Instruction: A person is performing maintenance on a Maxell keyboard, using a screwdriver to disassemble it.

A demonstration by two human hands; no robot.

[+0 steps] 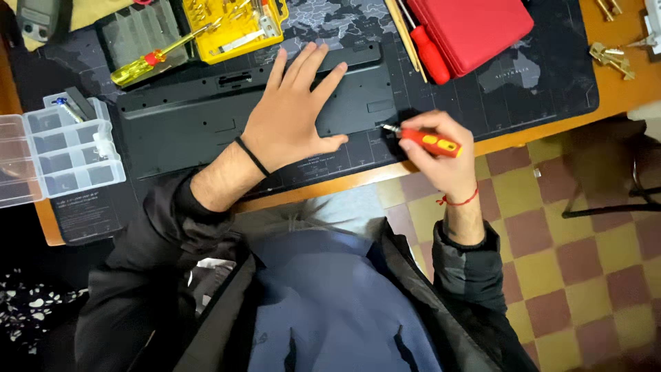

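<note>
We press our left hand (292, 117) flat, fingers spread, on the overturned black keyboard (200, 120) on the counter (613, 83). Our right hand (441, 155) grips a small red screwdriver (427, 141) at the keyboard's right end.

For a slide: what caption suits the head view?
Left hand flat on black keyboard; right hand holds red screwdriver at its edge.

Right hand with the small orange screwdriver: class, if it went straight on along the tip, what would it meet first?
Probably the black keyboard back: the right hand aims the orange screwdriver leftward at its right end, though depth is unclear.
</note>
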